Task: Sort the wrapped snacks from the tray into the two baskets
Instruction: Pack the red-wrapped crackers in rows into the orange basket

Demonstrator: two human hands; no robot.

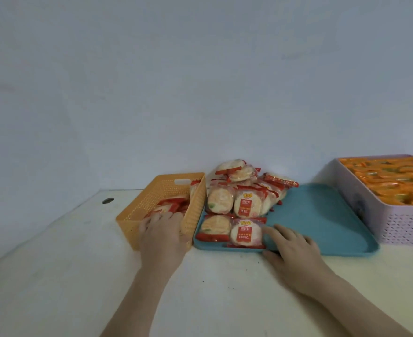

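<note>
Left hand (162,231) reaching down into the orange basket (132,215), fingers over red-wrapped snacks (173,204), grip hidden so cannot tell, right hand (290,249) low on the teal tray (322,220), grip released, fingertips (268,230) touching the near rice-cracker packet (245,233)

Red-and-white wrapped snacks (244,190) piled at teal tray (322,215) left end, more in orange basket (152,190) just left, lilac basket (370,210) at right full of orange packets (390,181)

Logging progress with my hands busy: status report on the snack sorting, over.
Left hand down in orange basket, grip unclear. Right hand touching nearest cracker packet on teal tray. Purple basket looks nearly full.
</note>
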